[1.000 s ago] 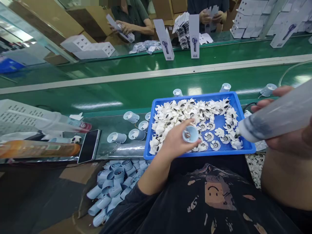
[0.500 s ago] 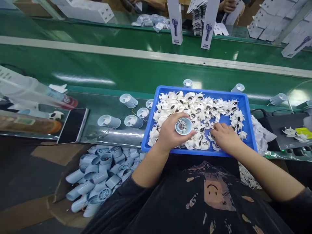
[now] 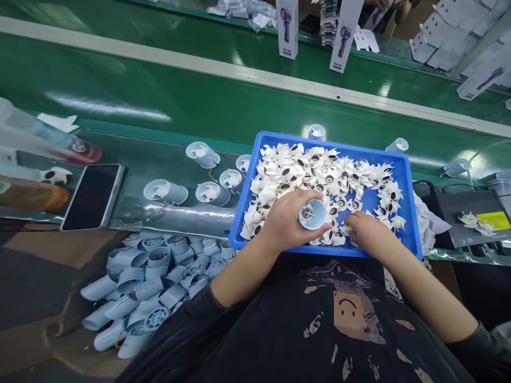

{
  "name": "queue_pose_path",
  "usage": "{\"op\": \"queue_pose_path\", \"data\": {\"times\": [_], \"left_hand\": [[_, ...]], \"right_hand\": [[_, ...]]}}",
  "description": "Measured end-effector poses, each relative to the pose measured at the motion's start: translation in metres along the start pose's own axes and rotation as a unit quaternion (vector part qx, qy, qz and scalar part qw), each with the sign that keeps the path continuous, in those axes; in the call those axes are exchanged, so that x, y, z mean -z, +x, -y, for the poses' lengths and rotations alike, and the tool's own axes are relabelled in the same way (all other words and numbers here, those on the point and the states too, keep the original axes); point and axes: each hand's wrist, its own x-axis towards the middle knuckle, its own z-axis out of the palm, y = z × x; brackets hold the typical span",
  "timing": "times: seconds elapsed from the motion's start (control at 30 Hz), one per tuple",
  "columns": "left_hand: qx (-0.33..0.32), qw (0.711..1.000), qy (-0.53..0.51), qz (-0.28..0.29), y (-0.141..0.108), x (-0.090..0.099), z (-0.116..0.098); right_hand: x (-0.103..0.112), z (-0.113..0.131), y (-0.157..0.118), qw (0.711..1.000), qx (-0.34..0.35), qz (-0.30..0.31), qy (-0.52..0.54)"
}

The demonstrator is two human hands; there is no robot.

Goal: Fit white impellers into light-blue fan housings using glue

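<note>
My left hand (image 3: 285,223) is wrapped round a light blue fan housing (image 3: 313,214), a short tube tilted with its open end towards me. A small motor shows inside it. This hand is over the left half of a blue plastic tray (image 3: 415,223), which holds many white fan blades (image 3: 275,181) with dark round hubs. Low in the tray, right of the housing, my right hand (image 3: 369,231) is closed, its fingers curled down among the loose blades. What its fingertips pinch, if anything, is hidden.
Several blue housings with white blades inside (image 3: 165,192) stand left of the tray; others stand behind it. A phone (image 3: 93,197) lies further left. Below is a carton heaped with blue housings (image 3: 159,287). A black device (image 3: 471,213) is at right, product boxes (image 3: 287,26) across the bench.
The view has shifted. My left hand has moved slightly right with the housing, which is tilted differently. My right hand has shifted a little lower among the blades.
</note>
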Motion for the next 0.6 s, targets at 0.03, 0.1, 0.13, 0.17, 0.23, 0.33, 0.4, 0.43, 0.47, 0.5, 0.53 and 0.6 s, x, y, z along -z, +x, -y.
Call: {"op": "queue_pose_path", "data": {"times": [0.03,0.1,0.13,0.17,0.23,0.33,0.4,0.43,0.47,0.5,0.53,0.6], "left_hand": [[0.001,1.000,0.000,0.006,0.000,0.000,0.000],[0.004,1.000,-0.004,0.013,-0.001,0.000,0.001],[0.008,1.000,-0.007,0.012,-0.002,-0.001,0.002],[0.013,1.000,-0.011,0.009,-0.003,-0.002,0.003],[0.030,0.999,-0.025,-0.008,-0.006,-0.004,0.006],[0.060,0.996,-0.066,-0.030,-0.008,-0.007,0.011],[0.049,0.996,-0.072,-0.026,-0.007,-0.007,0.012],[0.034,0.997,-0.060,-0.015,-0.006,-0.006,0.011],[0.017,0.999,-0.042,0.001,-0.005,-0.005,0.009],[-0.002,0.999,-0.023,0.023,-0.004,-0.004,0.006],[-0.020,0.999,-0.005,0.050,-0.003,-0.003,0.003],[-0.043,0.994,0.022,0.100,-0.003,-0.001,-0.006]], "right_hand": [[-0.001,0.004,0.002,1.000,-0.016,-0.003,0.005],[-0.002,0.010,0.004,0.999,-0.042,-0.015,0.023],[-0.003,0.012,0.004,0.998,-0.050,-0.025,0.037],[-0.002,0.013,0.004,0.996,-0.057,-0.037,0.055],[-0.001,0.013,0.002,0.990,-0.061,-0.073,0.105],[0.002,0.009,-0.007,0.963,-0.034,-0.125,0.234],[0.004,0.007,-0.015,0.929,0.012,-0.128,0.347],[0.005,0.007,-0.019,0.907,0.038,-0.121,0.401],[0.005,0.007,-0.022,0.884,0.060,-0.113,0.449],[0.004,0.007,-0.026,0.862,0.079,-0.108,0.489],[0.004,0.008,-0.029,0.842,0.094,-0.107,0.521],[0.004,0.010,-0.034,0.808,0.114,-0.116,0.566]]}}
